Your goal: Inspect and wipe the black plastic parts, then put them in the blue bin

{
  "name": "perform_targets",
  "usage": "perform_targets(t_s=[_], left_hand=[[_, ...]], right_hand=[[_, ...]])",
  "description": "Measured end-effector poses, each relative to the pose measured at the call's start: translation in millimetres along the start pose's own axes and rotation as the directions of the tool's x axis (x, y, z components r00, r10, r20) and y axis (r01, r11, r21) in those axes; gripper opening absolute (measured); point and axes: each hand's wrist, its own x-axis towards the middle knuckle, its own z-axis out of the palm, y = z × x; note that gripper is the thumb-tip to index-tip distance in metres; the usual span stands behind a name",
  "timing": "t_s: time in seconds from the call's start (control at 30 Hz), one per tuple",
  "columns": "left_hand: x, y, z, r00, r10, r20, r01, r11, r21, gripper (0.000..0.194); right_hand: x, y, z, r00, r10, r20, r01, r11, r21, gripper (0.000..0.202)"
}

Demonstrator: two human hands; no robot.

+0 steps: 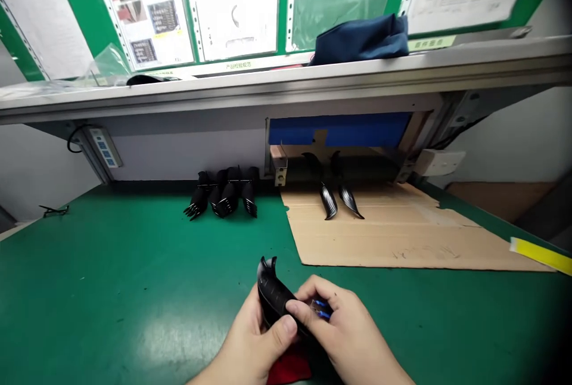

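Black plastic, curved and ribbed: I see the comb guard clamped between both hands low over the green table. My left hand closes its thumb across it; my right hand pinches its right edge, fingers curled shut.

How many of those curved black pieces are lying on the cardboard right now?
2. Both curved black pieces lie side by side near the back of the cardboard sheet: one to the left, one to the right. More may sit hidden in the dark recess behind.
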Motion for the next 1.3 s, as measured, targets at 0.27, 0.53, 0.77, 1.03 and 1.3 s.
perform_targets(t_s=[0.27,0.53,0.77,1.03,1.3], left_hand=[[-8.5,23.5,-13.7,0.985,0.132,-0.112,-0.112,0.979,0.169,0.042],[-10.1,23.4,-11.2,0.987,0.141,-0.080,-0.123,0.972,0.198,0.049],[-15.1,26.1,-9.4,0.993,0.094,-0.074,-0.076,0.972,0.222,0.048],[-15.0,29.3,-8.5,0.998,0.051,-0.047,-0.036,0.963,0.267,0.042],[-17.7,28.5,-11.3,0.998,0.052,-0.039,-0.038,0.955,0.294,0.040]], right_hand=[[5.6,-3.3,-15.8,0.903,-0.430,0.026,0.414,0.851,-0.324,0.056],[1.2,9.1,-6.4,0.807,-0.591,0.024,0.450,0.587,-0.673,0.059],[1.0,10.4,-4.7,0.808,-0.586,0.065,0.461,0.559,-0.690,0.065],[-0.2,14.0,-2.6,0.810,-0.580,0.082,0.472,0.563,-0.678,0.066],[-0.4,14.2,-6.4,0.870,-0.442,0.217,0.491,0.736,-0.466,0.067]])
